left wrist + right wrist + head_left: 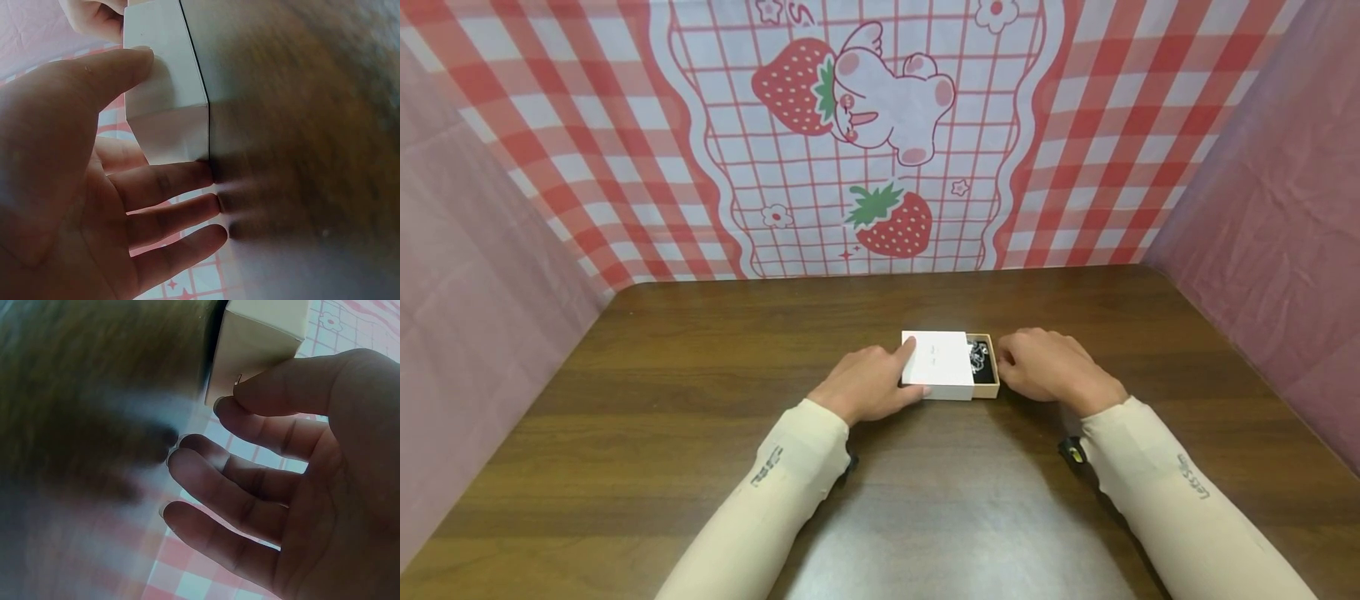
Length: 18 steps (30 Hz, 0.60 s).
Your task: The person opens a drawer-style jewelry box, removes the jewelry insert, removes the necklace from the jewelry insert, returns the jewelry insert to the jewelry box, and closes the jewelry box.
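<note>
A white slide-out box (936, 367) lies on the table, with faint small print on its sleeve. Its tan inner tray (987, 391) sticks out partway at the right. Inside the tray, silvery jewellery (977, 356) rests on a black insert. My left hand (868, 383) grips the sleeve's left end, thumb along the near side (156, 81). At the tray's outer end is my right hand (1052, 367). Its thumb and index finger pinch together at the tray's end face (250, 350), where a small sliver shows by the thumb tip. The other right fingers curl loosely.
The brown wooden table (700, 450) runs back to a red-and-white checked cloth (1097, 125) with strawberry prints. Pink cloth hangs at the left (467, 250) and right (1262, 208) sides. Both forearms wear cream sleeves (745, 500).
</note>
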Tool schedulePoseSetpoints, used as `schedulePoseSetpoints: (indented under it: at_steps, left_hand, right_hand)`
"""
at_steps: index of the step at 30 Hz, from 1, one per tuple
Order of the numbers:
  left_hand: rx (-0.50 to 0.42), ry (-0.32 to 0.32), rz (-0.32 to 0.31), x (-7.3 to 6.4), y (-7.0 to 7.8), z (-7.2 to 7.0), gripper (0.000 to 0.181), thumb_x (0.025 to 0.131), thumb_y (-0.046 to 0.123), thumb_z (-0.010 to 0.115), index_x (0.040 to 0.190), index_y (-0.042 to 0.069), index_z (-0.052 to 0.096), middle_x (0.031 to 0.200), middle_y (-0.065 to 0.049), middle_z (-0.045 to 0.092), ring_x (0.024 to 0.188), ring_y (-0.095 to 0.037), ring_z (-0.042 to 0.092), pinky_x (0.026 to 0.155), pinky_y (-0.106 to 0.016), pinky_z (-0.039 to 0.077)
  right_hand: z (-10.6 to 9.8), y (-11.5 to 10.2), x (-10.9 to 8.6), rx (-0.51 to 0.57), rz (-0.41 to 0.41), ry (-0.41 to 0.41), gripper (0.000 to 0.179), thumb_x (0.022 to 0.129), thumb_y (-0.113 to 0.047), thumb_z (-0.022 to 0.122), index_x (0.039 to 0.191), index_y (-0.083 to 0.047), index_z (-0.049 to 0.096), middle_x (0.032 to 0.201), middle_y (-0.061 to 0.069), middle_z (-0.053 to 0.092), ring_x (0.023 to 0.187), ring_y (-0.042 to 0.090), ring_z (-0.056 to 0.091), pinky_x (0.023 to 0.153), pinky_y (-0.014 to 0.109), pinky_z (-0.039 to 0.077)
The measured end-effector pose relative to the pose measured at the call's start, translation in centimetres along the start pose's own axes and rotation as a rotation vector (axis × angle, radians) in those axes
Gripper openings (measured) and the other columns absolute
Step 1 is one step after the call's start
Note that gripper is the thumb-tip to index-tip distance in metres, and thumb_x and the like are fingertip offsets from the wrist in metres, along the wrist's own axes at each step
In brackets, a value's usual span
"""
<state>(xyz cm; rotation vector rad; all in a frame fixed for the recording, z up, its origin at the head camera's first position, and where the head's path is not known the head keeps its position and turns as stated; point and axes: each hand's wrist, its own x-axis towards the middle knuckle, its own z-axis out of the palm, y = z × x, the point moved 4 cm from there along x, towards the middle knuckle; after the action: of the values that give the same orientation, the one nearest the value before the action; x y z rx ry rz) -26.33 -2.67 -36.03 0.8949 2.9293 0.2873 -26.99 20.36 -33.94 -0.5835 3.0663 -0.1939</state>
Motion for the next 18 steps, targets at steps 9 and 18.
schedulePoseSetpoints:
  at_steps: [9, 18]
  left_hand:
    - [0.001, 0.002, 0.001, -0.05, 0.00, -0.02, 0.078, 0.098, 0.055, 0.055, 0.158, 0.010, 0.032, 0.114, -0.014, 0.070, 0.096, -0.020, 0.066, 0.088, -0.041, 0.052]
    - [0.000, 0.002, 0.007, -0.06, 0.00, -0.09, 0.078, 0.098, 0.055, 0.054, 0.157, 0.009, 0.032, 0.112, -0.014, 0.070, 0.095, -0.020, 0.066, 0.088, -0.041, 0.052]
  right_hand:
    - [0.00, -0.02, 0.00, -0.004, 0.000, -0.005, 0.021, 0.089, -0.017, 0.058, 0.068, -0.020, 0.055, 0.069, -0.001, 0.051, 0.063, 0.018, 0.048, 0.052, 0.038, 0.038]
    - [-0.09, -0.03, -0.06, -0.005, 0.003, -0.007, 0.021, 0.089, -0.017, 0.058, 0.068, -0.020, 0.054, 0.069, -0.001, 0.051, 0.063, 0.018, 0.048, 0.053, 0.038, 0.038]
